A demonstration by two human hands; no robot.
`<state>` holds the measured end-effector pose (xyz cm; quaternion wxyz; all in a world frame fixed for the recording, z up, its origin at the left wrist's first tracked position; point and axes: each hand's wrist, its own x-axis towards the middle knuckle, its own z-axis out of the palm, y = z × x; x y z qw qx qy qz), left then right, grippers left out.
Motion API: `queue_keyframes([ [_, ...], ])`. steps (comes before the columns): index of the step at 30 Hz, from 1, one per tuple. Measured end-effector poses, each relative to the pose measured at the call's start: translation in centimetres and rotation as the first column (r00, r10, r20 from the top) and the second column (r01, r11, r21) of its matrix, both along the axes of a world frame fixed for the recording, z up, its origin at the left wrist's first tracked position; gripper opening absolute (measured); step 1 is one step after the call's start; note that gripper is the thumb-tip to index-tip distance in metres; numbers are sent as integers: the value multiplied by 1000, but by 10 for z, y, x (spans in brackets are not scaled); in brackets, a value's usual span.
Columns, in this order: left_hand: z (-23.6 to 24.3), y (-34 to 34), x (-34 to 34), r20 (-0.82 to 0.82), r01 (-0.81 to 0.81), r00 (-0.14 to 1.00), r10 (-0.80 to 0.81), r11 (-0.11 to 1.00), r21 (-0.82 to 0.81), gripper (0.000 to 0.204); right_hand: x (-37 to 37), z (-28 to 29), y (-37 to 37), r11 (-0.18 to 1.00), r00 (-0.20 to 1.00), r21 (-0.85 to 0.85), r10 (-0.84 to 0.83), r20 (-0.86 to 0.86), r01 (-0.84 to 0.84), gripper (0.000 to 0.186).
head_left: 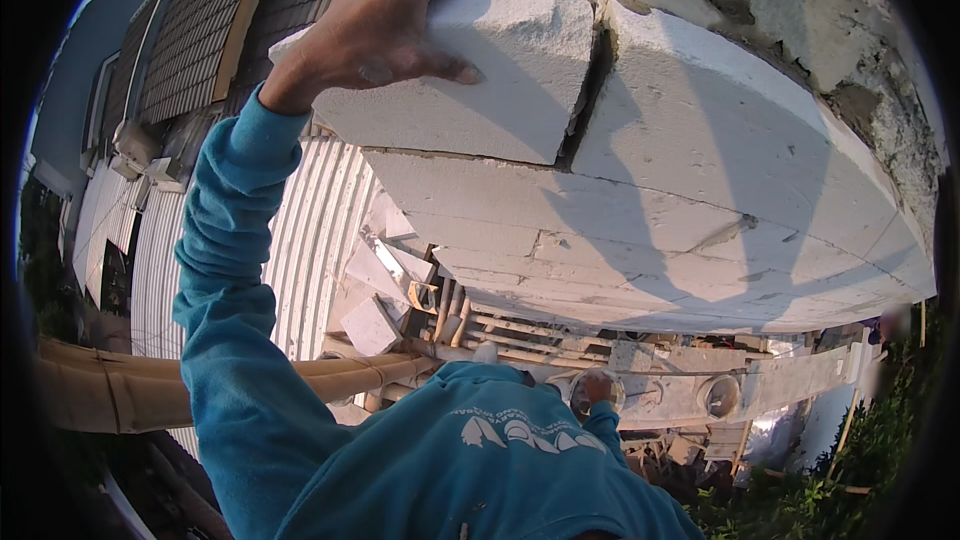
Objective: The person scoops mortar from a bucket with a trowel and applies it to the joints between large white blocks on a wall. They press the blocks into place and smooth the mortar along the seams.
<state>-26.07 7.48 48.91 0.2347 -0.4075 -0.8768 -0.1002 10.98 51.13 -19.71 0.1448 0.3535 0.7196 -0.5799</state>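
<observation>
My left hand (385, 32) lies over the top edge of a white aerated concrete block (480, 90), fingers behind the upper edge and thumb against its face. This block sits at the end of the top course of a white block wall (700, 140). A dark upright gap parts it from the neighbouring block, and a thin dark joint runs beneath it. Far below, my right hand (598, 387) is at a round bucket (583, 402) on the scaffold. Its fingers are too small to make out, and I cannot tell what it holds.
Rough mortar (860, 110) covers masonry at the upper right. Bamboo poles (130, 385) cross at left, and a plank platform (680, 395) carries another bucket (719, 396). Broken white blocks (370, 325) lie beside corrugated roofing (310, 230). Green foliage (800, 500) grows below right.
</observation>
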Motion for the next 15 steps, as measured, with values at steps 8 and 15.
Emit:
queue_keyframes([
  [8,0,8,-6,99,-8,995,13,999,-49,94,-39,74,-42,996,995,-48,-75,63,78,33],
  [15,-1,8,-16,94,30,995,-23,997,-74,94,-47,71,-43,990,982,-79,-105,160,118,36],
])
